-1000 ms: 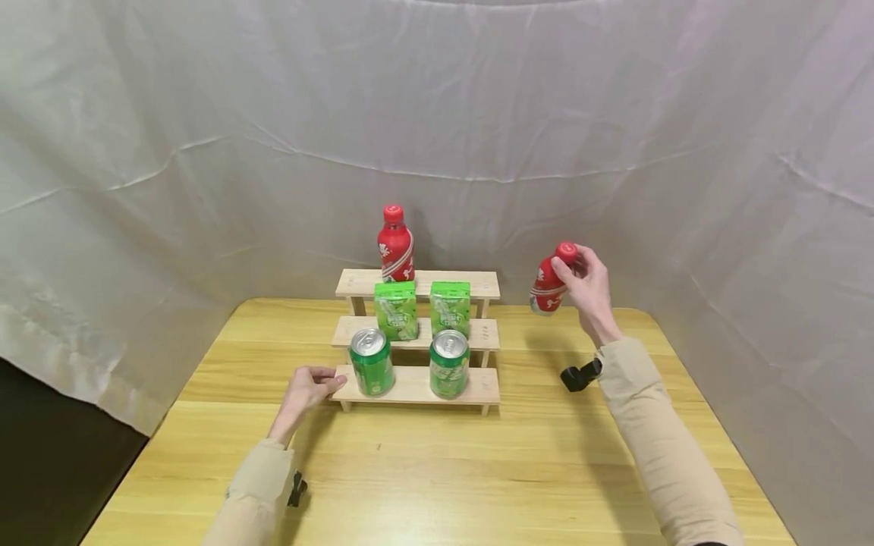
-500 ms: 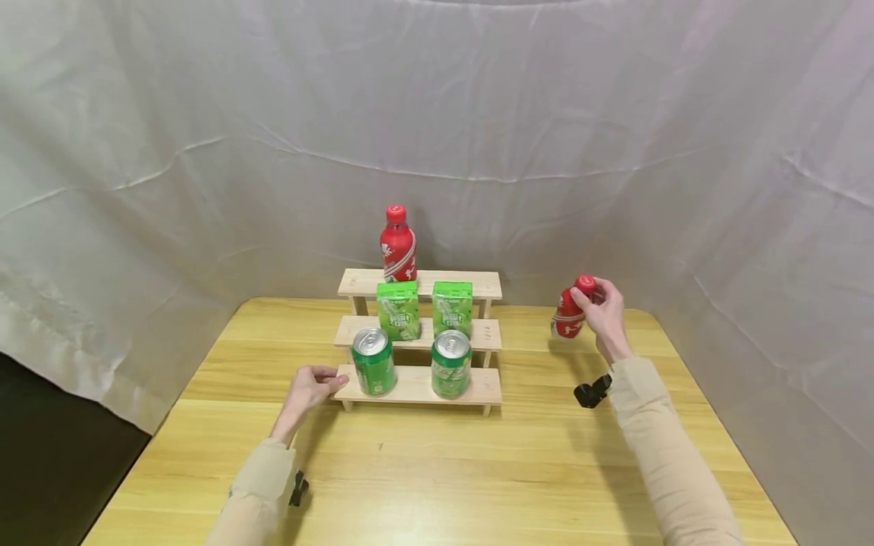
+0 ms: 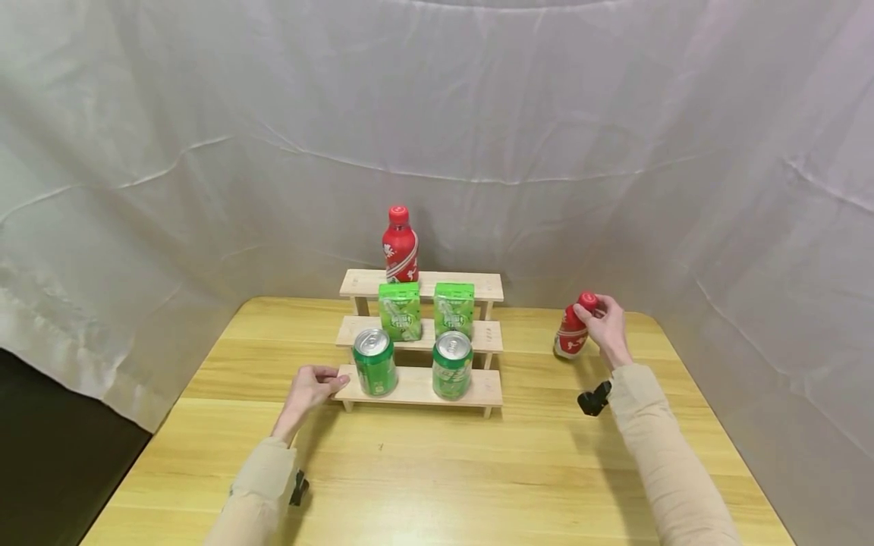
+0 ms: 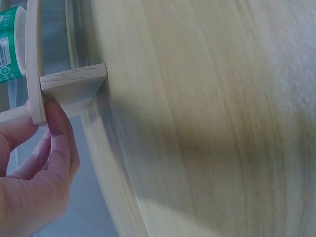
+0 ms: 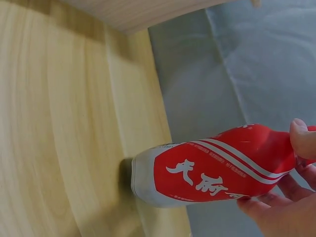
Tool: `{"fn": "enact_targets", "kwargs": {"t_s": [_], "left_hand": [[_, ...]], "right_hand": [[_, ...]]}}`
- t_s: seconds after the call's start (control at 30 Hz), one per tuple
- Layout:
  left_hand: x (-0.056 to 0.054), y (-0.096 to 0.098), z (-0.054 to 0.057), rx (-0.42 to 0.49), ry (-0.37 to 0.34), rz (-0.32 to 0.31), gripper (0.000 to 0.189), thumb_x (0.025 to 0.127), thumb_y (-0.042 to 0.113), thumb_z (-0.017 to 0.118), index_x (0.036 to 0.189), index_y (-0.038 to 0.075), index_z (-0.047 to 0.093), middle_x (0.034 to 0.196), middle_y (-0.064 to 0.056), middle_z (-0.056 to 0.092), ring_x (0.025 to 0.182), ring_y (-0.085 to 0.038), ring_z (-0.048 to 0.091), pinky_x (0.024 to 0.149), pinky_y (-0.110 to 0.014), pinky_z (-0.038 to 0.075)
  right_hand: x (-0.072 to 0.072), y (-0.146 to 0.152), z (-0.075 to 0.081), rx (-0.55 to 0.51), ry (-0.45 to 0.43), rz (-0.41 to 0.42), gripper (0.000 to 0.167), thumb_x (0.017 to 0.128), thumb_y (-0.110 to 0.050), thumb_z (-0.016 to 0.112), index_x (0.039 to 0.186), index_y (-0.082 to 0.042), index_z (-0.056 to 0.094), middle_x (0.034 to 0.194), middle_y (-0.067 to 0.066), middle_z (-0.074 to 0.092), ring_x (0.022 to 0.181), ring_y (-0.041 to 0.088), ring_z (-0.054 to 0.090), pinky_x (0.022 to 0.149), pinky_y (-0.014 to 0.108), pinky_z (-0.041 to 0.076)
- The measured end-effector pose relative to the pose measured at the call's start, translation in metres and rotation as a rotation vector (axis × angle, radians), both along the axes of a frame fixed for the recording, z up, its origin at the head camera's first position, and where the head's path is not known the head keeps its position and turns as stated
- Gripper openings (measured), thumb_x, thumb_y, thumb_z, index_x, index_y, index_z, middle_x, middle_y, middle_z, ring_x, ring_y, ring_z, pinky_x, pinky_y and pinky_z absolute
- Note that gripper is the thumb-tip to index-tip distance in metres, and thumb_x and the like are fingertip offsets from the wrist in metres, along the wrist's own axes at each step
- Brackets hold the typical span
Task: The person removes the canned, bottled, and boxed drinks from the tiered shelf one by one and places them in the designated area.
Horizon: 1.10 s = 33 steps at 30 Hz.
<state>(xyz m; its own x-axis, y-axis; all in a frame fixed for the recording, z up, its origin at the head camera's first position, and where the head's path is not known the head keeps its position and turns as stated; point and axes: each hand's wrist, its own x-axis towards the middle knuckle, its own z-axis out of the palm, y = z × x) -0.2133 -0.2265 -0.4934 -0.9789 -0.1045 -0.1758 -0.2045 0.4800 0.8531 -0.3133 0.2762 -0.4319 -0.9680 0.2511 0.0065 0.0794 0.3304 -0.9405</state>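
Note:
My right hand (image 3: 606, 327) grips a red plastic bottle (image 3: 572, 331) by its neck, to the right of a three-step wooden display rack (image 3: 416, 387). The bottle leans a little, its base close over the table in the right wrist view. My left hand (image 3: 309, 393) pinches the left end of the rack's lowest shelf, thumb above and fingers below, as the left wrist view shows. Another red bottle (image 3: 400, 250) stands on the top shelf at the left. Two green drink cartons (image 3: 400, 312) stand on the middle shelf, and two green cans (image 3: 375, 364) on the lowest.
The wooden table (image 3: 423, 485) carries the rack near its back edge. Grey-white curtains (image 3: 437, 114) hang behind it and along both sides. A black area (image 3: 55, 425) shows at the far left. Both wrists wear small black cameras (image 3: 594, 399).
My right hand has carried the red bottle right and downward to just over the table. The left hand stays on the rack's lowest shelf.

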Motion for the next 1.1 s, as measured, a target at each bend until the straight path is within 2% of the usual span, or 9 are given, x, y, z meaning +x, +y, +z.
{"fn": "enact_targets", "kwargs": {"t_s": [0.47, 0.7, 0.9, 1.1], "left_hand": [[0.0003, 0.0003, -0.0001, -0.009, 0.001, 0.006, 0.042, 0.094, 0.015, 0.071, 0.120, -0.017, 0.061, 0.109, -0.032, 0.070, 0.082, -0.016, 0.068, 0.076, -0.030, 0.061], [-0.0014, -0.0009, -0.0009, -0.011, -0.004, 0.001, 0.042, 0.094, 0.015, 0.070, 0.121, -0.016, 0.060, 0.114, -0.033, 0.068, 0.091, -0.025, 0.070, 0.079, -0.030, 0.061], [-0.0011, -0.0017, -0.0011, -0.011, -0.003, 0.001, 0.041, 0.094, 0.014, 0.069, 0.121, -0.016, 0.061, 0.113, -0.033, 0.068, 0.091, -0.025, 0.069, 0.079, -0.030, 0.061], [0.0003, -0.0002, 0.0000, -0.017, -0.006, 0.004, 0.043, 0.094, 0.015, 0.070, 0.122, -0.016, 0.060, 0.114, -0.032, 0.068, 0.093, -0.027, 0.069, 0.079, -0.030, 0.061]], "right_hand": [[-0.0016, 0.0049, -0.0078, 0.051, -0.034, 0.034, 0.055, 0.102, -0.012, 0.056, 0.148, 0.009, 0.035, 0.153, 0.033, 0.039, 0.142, 0.046, 0.042, 0.120, 0.054, 0.037], [-0.0026, 0.0047, -0.0077, 0.094, -0.038, 0.053, 0.056, 0.103, -0.014, 0.054, 0.150, 0.008, 0.033, 0.153, 0.034, 0.038, 0.142, 0.047, 0.041, 0.119, 0.055, 0.038], [-0.0005, 0.0055, -0.0088, 0.097, -0.016, 0.069, 0.062, 0.101, -0.015, 0.059, 0.153, 0.005, 0.031, 0.155, 0.032, 0.038, 0.144, 0.045, 0.038, 0.121, 0.055, 0.034], [0.0022, 0.0020, -0.0069, 0.111, 0.050, 0.045, 0.069, 0.098, -0.017, 0.064, 0.154, 0.001, 0.029, 0.158, 0.028, 0.036, 0.149, 0.041, 0.033, 0.124, 0.054, 0.029]]}}
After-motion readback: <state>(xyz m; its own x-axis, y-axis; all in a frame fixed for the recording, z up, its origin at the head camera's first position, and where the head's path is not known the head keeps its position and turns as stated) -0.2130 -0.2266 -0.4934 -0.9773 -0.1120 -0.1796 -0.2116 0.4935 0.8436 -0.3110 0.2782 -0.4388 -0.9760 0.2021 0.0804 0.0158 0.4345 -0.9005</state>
